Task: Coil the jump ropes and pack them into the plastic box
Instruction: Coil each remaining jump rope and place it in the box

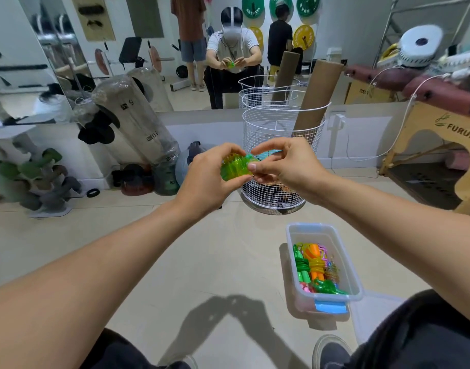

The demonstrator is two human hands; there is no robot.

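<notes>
Above the floor, both hands hold one green jump rope (232, 167).
Left hand (207, 179) grips the coil; right hand (284, 166) fingers pinch its end. Plastic box (347, 265) with coiled ropes stands below.

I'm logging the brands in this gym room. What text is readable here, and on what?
"FURUI": side of the wooden table.
"FURUI", mirrored: cardboard box in the mirror.
"5" and "10": wrapped weight stack.
Green wall plates: lettering too blurred to read.

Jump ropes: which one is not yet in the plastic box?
The yellow-green jump rope, gripped by both hands above the floor; the others lie coiled inside the plastic box.
</notes>
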